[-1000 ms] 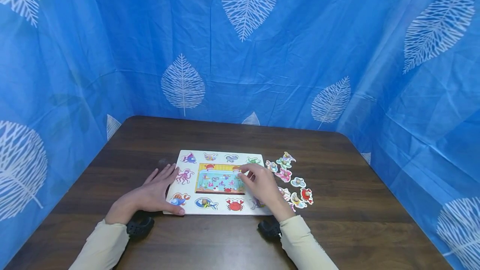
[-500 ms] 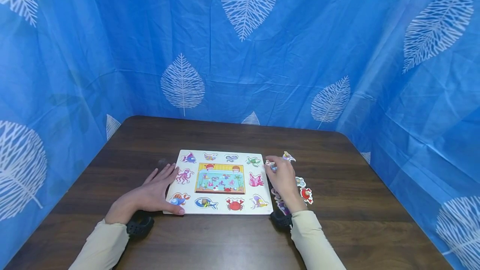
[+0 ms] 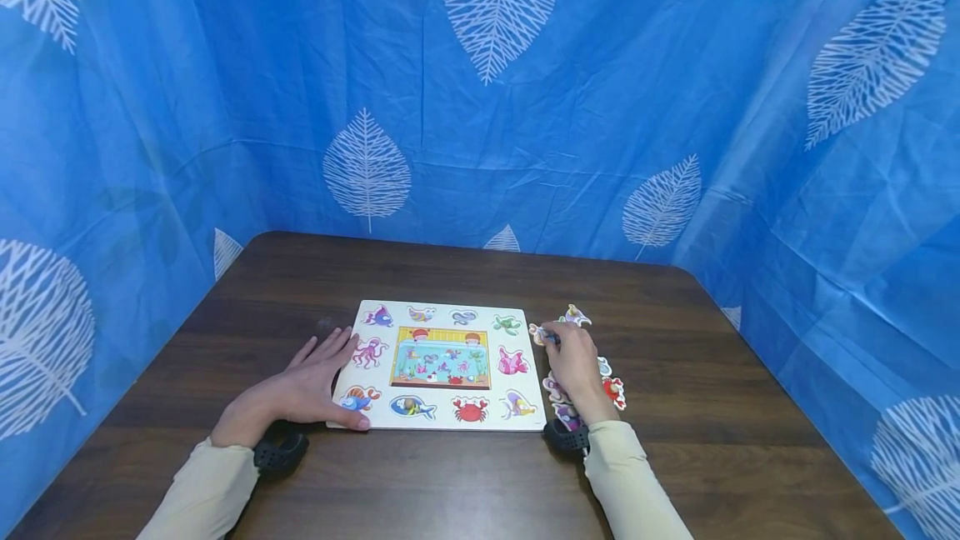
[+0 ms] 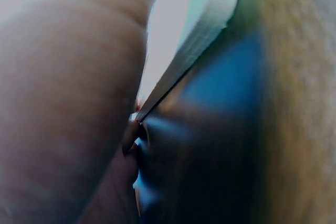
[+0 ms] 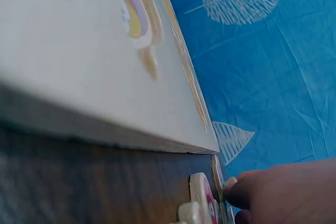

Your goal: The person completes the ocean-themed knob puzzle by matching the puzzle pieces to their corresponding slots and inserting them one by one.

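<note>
A white wooden puzzle board with sea-animal recesses and a fish-tank picture lies on the table. My left hand rests along its left edge, fingers spread, thumb on the near left corner. In the left wrist view that hand fills the left side, beside the board's edge. Past the board's right edge, my right hand pinches a small blue and orange puzzle piece. In the right wrist view, its fingertips are at a wooden knob. A blue fish piece with a knob sits in the board's near row.
Several loose puzzle pieces lie right of the board, partly hidden under my right hand, among them a red crab piece and a white and purple one. The dark wooden table is enclosed by blue leaf-print cloth.
My right hand has moved from over the board rightward to the loose pieces, and now pinches one, which has turned slightly. The left hand has stayed in place.
</note>
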Action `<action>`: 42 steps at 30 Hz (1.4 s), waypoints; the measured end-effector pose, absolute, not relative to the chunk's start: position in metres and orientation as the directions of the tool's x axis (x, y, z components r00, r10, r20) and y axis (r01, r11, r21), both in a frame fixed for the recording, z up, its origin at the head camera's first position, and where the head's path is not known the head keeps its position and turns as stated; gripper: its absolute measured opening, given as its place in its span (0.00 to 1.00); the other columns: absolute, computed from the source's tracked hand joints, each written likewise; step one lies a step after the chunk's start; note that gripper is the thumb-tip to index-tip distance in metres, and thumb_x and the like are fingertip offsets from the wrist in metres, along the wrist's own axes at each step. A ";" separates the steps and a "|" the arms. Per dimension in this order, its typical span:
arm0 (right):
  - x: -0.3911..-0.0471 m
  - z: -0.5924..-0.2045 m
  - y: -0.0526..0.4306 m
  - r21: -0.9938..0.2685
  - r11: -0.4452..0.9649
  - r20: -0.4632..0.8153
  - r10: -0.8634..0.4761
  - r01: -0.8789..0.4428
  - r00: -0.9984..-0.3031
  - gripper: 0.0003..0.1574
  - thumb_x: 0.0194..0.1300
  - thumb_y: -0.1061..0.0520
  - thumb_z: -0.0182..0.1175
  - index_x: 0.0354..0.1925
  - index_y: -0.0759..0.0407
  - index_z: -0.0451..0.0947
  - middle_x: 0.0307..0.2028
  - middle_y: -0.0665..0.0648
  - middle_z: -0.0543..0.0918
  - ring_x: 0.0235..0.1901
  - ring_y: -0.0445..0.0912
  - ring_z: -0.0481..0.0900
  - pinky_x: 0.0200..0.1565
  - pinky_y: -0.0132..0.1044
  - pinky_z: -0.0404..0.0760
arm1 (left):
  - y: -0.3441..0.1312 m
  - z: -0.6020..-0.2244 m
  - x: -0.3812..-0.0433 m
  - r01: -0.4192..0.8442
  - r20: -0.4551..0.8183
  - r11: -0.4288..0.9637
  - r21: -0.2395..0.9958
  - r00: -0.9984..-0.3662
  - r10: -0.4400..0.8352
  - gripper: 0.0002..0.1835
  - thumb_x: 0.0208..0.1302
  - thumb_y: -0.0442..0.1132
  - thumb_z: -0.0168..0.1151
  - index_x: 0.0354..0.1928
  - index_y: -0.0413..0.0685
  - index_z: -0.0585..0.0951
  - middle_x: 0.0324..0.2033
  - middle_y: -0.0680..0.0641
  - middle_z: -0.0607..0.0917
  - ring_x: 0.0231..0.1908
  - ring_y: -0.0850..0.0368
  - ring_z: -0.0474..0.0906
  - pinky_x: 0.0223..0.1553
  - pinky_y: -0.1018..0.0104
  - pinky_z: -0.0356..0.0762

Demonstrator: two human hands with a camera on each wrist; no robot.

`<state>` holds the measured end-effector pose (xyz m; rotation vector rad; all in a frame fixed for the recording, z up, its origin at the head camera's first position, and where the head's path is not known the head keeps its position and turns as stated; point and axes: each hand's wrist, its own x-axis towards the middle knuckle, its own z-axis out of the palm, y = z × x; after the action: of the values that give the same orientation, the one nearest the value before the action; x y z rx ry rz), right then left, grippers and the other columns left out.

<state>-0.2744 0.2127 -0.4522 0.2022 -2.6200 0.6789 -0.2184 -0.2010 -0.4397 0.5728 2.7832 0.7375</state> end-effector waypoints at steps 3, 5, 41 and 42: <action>-0.275 -0.454 0.213 -0.427 0.872 0.428 -0.037 -0.239 -0.903 0.13 0.64 0.66 0.68 0.48 0.64 0.88 0.46 0.67 0.88 0.50 0.64 0.85 0.54 0.59 0.81 | -0.201 -0.440 -0.218 0.316 -0.096 0.800 0.511 -0.903 0.418 0.75 0.41 0.74 0.75 0.79 0.31 0.52 0.80 0.29 0.49 0.79 0.30 0.41 0.76 0.30 0.35; -0.275 -0.454 0.214 -0.428 0.873 0.424 -0.037 -0.236 -0.905 0.13 0.65 0.65 0.69 0.48 0.64 0.88 0.45 0.66 0.88 0.49 0.64 0.85 0.52 0.59 0.81 | -0.201 -0.440 -0.218 0.316 -0.095 0.799 0.511 -0.903 0.418 0.75 0.41 0.74 0.75 0.79 0.30 0.52 0.80 0.29 0.49 0.79 0.30 0.41 0.76 0.30 0.35; -0.273 -0.449 0.207 -0.522 0.839 0.337 0.039 -0.153 -0.941 0.11 0.66 0.51 0.72 0.40 0.58 0.87 0.34 0.55 0.86 0.34 0.47 0.81 0.40 0.43 0.80 | -0.201 -0.440 -0.218 0.318 -0.094 0.796 0.515 -0.902 0.422 0.74 0.42 0.74 0.75 0.79 0.31 0.53 0.80 0.29 0.49 0.79 0.30 0.41 0.76 0.29 0.34; -0.272 -0.449 0.205 -0.526 0.835 0.339 0.034 -0.160 -0.940 0.12 0.66 0.51 0.72 0.39 0.58 0.87 0.34 0.54 0.86 0.33 0.46 0.80 0.39 0.42 0.79 | -0.201 -0.440 -0.217 0.319 -0.094 0.795 0.516 -0.902 0.422 0.74 0.41 0.74 0.75 0.79 0.31 0.53 0.80 0.29 0.49 0.79 0.30 0.41 0.76 0.29 0.34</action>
<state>-0.2722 0.2049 -0.4486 0.0948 -2.6787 0.8106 -0.2174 -0.2014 -0.4396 0.5804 2.7801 0.7445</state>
